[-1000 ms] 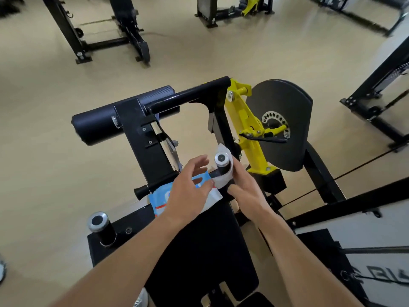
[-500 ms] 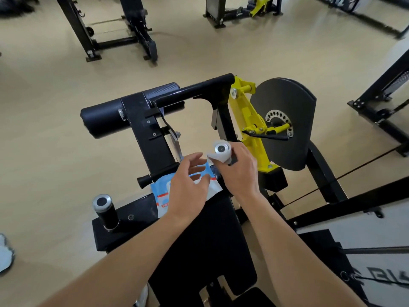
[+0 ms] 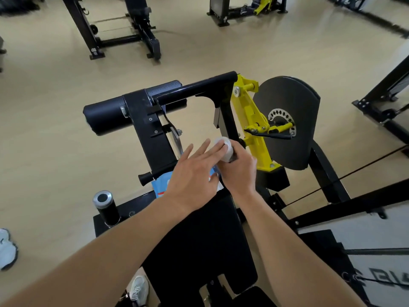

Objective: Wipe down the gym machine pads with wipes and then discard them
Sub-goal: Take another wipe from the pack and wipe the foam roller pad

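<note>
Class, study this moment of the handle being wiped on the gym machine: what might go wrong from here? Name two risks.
1. The right hand wraps the white wipe only round the right handle's top, so the lower grip may go uncleaned.
2. The blue wipe packet lies at the seat pad's front edge under the left hand; a nudge might knock it off.

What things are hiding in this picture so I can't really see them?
Head view only:
- Right handle: the white wipe and right hand gripping it cover it.
- Wipe packet: mostly under the left hand; print unreadable.
- Seat pad: forearms cross it.
- White shoe: cut off by the left edge.
</note>
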Demonstrator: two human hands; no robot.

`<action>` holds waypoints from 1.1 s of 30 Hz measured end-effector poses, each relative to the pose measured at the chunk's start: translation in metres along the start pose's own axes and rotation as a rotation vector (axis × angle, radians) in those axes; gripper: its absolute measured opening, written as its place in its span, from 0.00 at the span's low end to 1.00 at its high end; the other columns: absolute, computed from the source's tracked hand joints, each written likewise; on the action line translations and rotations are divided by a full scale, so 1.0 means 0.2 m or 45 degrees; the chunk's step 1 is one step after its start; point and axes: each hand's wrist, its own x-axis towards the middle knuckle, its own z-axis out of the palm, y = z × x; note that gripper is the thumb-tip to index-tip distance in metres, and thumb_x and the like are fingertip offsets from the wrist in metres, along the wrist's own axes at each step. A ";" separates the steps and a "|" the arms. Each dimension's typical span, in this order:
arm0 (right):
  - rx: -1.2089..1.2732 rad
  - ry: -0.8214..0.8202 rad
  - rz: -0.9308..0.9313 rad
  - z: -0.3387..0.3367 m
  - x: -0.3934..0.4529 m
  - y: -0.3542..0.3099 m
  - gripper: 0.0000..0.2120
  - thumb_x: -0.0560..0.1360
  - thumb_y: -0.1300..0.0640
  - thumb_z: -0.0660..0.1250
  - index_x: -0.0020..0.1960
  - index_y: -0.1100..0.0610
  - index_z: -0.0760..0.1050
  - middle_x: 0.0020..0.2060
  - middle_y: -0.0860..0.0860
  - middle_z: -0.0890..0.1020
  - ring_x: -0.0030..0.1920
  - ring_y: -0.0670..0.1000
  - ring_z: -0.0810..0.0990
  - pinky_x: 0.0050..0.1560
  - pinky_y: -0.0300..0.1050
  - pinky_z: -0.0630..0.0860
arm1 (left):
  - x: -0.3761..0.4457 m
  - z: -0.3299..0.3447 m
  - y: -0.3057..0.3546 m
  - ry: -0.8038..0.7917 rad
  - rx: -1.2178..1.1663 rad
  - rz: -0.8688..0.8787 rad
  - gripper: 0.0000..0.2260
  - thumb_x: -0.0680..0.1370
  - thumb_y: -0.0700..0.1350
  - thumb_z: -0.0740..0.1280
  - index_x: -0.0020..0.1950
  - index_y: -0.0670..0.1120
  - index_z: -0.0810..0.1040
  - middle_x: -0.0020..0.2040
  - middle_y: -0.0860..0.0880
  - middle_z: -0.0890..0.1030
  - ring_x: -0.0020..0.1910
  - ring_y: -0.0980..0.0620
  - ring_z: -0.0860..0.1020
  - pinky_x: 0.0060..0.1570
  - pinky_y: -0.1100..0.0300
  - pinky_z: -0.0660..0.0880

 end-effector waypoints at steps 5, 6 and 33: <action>0.073 -0.077 -0.023 0.07 0.02 -0.01 0.14 0.76 0.60 0.72 0.47 0.43 0.72 0.38 0.40 0.79 0.40 0.41 0.81 0.39 0.31 0.76 | 0.00 0.02 0.01 0.057 0.004 -0.048 0.32 0.77 0.36 0.67 0.80 0.54 0.65 0.79 0.58 0.65 0.80 0.51 0.60 0.81 0.48 0.51; 0.127 -0.085 -0.003 0.07 0.02 -0.01 0.14 0.76 0.59 0.71 0.48 0.40 0.72 0.38 0.40 0.80 0.40 0.42 0.82 0.39 0.31 0.77 | 0.01 0.02 0.00 0.067 -0.015 -0.060 0.32 0.77 0.36 0.67 0.79 0.54 0.66 0.79 0.59 0.65 0.80 0.51 0.61 0.81 0.48 0.51; 0.033 -0.254 0.311 0.06 0.03 0.08 0.10 0.76 0.58 0.72 0.48 0.43 0.77 0.38 0.43 0.81 0.43 0.47 0.83 0.42 0.37 0.76 | -0.01 0.05 0.00 0.091 -0.171 -0.096 0.36 0.75 0.30 0.65 0.79 0.55 0.65 0.79 0.59 0.64 0.82 0.49 0.57 0.81 0.53 0.47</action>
